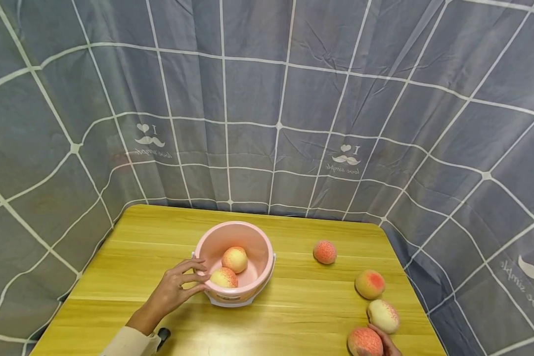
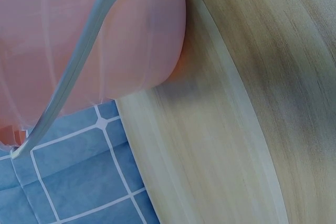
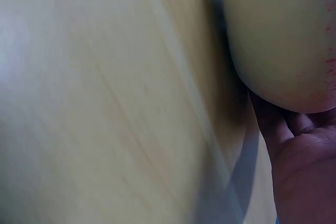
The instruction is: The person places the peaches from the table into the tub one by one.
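Observation:
A pink bucket (image 1: 260, 237) stands on the table, with two peaches inside, one (image 1: 235, 259) behind the other (image 1: 224, 278). My left hand (image 1: 173, 291) holds the bucket's left rim by fingers and thumb. The left wrist view shows the bucket's side (image 2: 131, 35) and pale handle (image 2: 79, 59), but not the hand. At the bottom right, my right hand (image 1: 386, 344) grips a red-speckled peach (image 1: 365, 341), partly cut off by the frame edge. From the right wrist, the peach's pale side (image 3: 278, 40) shows against the hand (image 3: 304, 166).
Three more peaches lie on the right of the table (image 1: 293, 306): a pale one (image 1: 383, 316) beside the right hand, a yellow one (image 1: 370, 284) behind it, and a red one (image 1: 325, 252) farther back. A grey checked curtain (image 1: 253, 89) surrounds the table's far side and ends.

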Demonstrator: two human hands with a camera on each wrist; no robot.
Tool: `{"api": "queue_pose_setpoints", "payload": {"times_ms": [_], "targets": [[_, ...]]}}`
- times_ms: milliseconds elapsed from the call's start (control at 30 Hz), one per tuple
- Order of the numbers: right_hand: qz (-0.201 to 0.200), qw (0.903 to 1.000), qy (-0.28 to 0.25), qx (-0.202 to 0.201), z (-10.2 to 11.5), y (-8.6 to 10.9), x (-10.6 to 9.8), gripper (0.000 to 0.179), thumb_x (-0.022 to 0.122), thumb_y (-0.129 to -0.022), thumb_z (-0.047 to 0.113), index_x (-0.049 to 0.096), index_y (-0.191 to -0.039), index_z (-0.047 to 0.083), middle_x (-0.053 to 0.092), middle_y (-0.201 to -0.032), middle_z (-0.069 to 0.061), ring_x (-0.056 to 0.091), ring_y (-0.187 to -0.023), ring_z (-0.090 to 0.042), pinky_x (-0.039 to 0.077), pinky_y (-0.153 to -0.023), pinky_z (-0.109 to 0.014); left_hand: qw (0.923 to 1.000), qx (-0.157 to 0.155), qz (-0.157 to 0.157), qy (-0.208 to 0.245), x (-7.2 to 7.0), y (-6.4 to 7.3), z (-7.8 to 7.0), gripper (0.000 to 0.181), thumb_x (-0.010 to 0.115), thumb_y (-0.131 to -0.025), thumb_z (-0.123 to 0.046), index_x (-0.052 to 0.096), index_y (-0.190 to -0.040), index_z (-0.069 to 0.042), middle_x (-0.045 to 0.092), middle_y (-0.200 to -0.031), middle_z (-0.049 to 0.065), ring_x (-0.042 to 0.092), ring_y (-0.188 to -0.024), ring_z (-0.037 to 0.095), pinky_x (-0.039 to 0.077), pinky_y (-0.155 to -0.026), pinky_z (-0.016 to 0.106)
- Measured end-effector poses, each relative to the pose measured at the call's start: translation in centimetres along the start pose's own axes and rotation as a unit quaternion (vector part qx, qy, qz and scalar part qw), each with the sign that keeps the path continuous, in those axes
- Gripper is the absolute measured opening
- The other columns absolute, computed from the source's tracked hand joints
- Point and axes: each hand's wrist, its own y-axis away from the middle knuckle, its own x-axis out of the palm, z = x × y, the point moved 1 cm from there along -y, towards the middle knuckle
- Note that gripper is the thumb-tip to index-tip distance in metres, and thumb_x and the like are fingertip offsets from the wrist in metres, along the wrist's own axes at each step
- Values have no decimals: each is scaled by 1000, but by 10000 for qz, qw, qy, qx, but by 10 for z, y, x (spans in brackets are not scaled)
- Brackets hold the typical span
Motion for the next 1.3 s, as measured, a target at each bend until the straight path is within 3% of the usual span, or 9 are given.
{"api": "queue_pose_setpoints", "payload": {"times_ms": [133,300,433,567,667,900,1000,1200,1300], "targets": [[-603,9972,103,427,7,-2,10,62,91,-60,23,60,-112,35,61,-116,-20,63,-83,-4,61,-69,-28,10000,22,-18,-13,0,0,0,31,64,-85,-37,78,-87,-10,65,-101,3,62,-104,26,37,-111,19],[-644,9955,104,691,12,-4,16,57,92,-60,23,57,-99,46,63,-113,-14,61,-83,-5,60,-69,-27,10000,28,-21,5,0,1,0,29,65,-85,-36,78,-88,-10,65,-101,3,61,-104,27,36,-112,19],[-547,9967,161,572,22,-3,22,55,90,-63,22,64,-108,40,61,-120,-20,60,-84,1,58,-71,-22,10000,40,-19,30,0,1,0,25,70,-82,-32,78,-88,-10,65,-101,3,61,-105,26,36,-112,19],[-455,9975,410,357,34,-1,31,67,88,-68,23,60,-129,12,57,-128,-22,57,-84,8,57,-75,-18,10000,40,-21,24,0,2,0,25,69,-83,-32,78,-88,-9,65,-101,3,61,-105,26,36,-112,18],[-417,9981,420,166,38,-3,40,73,85,-73,20,52,-135,1,60,-123,-16,56,-85,10,56,-77,-16,10000,48,-25,8,0,1,0,28,66,-85,-35,78,-88,-10,65,-101,3,61,-105,27,36,-112,19],[-284,9988,-380,-135,39,-10,61,73,83,-75,12,48,-137,-2,59,-113,9,58,-93,8,54,-82,-13,10000,48,-10,-27,0,2,1,33,63,-86,-37,78,-86,-8,65,-101,3,61,-103,28,36,-112,20],[-223,9980,-561,-197,41,-12,70,74,84,-73,9,48,-137,-1,57,-117,7,57,-96,8,54,-84,-12,10000,34,-6,-15,0,2,1,33,64,-86,-37,78,-86,-7,65,-101,3,61,-103,28,36,-112,20],[-126,9976,-370,-572,53,-14,85,71,81,-75,7,48,-137,-3,51,-133,-13,53,-100,11,49,-86,-7,10000,7,4,-12,0,2,0,33,64,-86,-36,78,-86,-6,66,-100,3,61,-103,28,36,-112,20],[-151,9965,-311,-763,56,-17,91,67,80,-77,6,50,-136,-3,54,-131,-12,54,-102,11,49,-87,-6,10000,2,29,-13,0,1,0,32,65,-85,-36,78,-86,-6,65,-101,3,61,-103,28,36,-112,19]]}}
